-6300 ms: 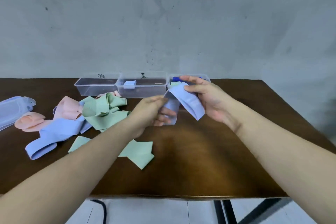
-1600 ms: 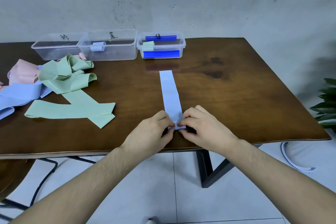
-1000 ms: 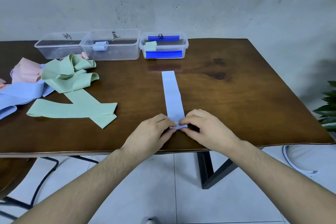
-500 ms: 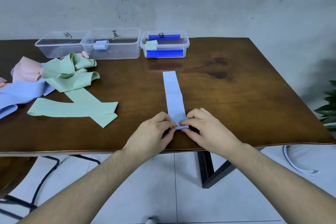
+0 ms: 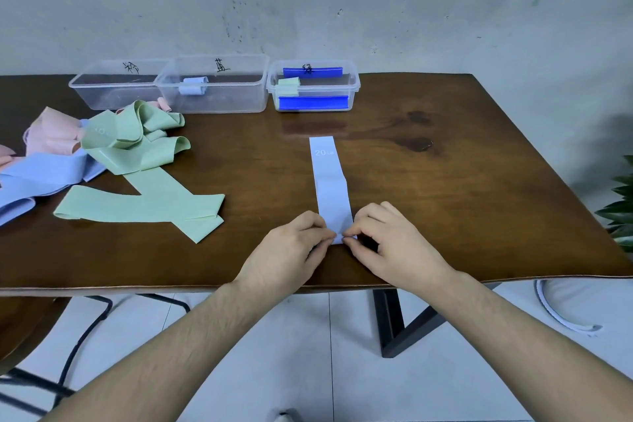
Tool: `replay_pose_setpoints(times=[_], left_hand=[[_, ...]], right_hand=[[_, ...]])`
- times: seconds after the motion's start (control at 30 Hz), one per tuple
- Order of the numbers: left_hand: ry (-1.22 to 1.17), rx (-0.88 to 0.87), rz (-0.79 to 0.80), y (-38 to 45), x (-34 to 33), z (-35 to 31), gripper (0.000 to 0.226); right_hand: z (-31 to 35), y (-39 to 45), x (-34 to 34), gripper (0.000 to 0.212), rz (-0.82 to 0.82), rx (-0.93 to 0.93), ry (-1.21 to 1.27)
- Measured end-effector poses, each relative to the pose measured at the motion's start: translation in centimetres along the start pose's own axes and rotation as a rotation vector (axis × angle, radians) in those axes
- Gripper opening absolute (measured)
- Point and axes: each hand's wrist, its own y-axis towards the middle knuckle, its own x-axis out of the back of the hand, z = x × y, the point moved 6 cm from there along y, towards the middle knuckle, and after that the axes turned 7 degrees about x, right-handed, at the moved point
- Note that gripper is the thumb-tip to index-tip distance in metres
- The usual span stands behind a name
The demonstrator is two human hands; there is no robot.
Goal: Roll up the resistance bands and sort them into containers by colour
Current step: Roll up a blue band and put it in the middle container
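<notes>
Head view: both hands (image 5: 337,243) pinch blue band's (image 5: 330,181) near end.

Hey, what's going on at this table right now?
A person is starting to roll a blue band laid flat on the table. The left hand and right hand pinch its near end. Loose green bands, pink bands and another blue one lie at left. At the back, the middle box holds a blue roll, the right box a green one.
</notes>
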Motion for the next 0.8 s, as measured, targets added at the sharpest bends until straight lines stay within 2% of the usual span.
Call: replay_pose_setpoints(times=[0.07, 0.27, 0.37, 0.6, 0.8], left_hand=[[0.020, -0.036, 0.010, -0.1, -0.1, -0.2, 0.033], [0.102, -0.043, 0.024, 0.3, -0.2, 0.3, 0.037], [0.120, -0.043, 0.032, 0.5, 0.0, 0.1, 0.036], [0.035, 0.041, 0.037, 0.7, 0.1, 0.8, 0.020], [0.025, -0.010, 0.054, -0.1, 0.4, 0.3, 0.017]], right_hand=[[0.2, 0.0, 0.0, 0.010, -0.011, 0.021, -0.033], [0.0, -0.2, 0.0, 0.024, -0.044, 0.029, -0.103], [0.1, 0.0, 0.1, 0.019, -0.031, 0.029, -0.074], [-0.2, 0.6, -0.3, 0.019, 0.033, 0.002, -0.057], [0.3, -0.1, -0.2, 0.022, 0.069, 0.022, -0.042]])
